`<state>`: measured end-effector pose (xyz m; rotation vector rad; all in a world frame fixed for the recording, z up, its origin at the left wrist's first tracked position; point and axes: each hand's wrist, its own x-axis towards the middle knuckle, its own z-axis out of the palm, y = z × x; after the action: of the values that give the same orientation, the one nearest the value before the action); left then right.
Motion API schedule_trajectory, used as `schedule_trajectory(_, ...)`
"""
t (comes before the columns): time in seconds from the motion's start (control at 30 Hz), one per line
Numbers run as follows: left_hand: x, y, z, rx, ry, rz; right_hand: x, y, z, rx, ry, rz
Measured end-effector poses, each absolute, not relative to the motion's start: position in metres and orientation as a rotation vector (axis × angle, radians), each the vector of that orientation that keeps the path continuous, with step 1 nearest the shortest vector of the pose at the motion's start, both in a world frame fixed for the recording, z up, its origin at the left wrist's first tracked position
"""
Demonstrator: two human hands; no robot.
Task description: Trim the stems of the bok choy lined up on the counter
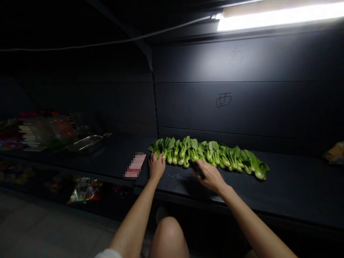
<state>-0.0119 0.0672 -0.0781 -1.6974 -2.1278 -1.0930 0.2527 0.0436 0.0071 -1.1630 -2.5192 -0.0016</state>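
A long row of green bok choy point(185, 152) lies on the dark shelf, leaves toward the back panel and pale bases toward me. My left hand point(157, 165) rests at the row's left end, its fingers somewhat apart and touching the stems there. In front of the row's middle, my right hand point(211, 175) is closed around a slim black object point(197, 169). Its far end points at the bases; its exact kind does not show. A pixelated pink and white card-like item point(135, 165) lies just left of my left hand.
A shiny metal tray point(87, 143) and blurred packages point(51, 130) sit farther left. Below them, a shiny packet point(85, 189) shows on a lower level. A lit tube lamp point(279, 16) hangs above. At the right edge is a yellowish package point(335, 153).
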Motion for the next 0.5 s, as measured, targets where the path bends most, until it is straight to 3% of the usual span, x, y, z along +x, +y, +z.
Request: schedule_trajectory(0.5, -0.019, 0.078, -0.091, -1.898, -1.998, -1.281, 0.225, 0.039, 0.021, -1.228, -2.635, -0.034)
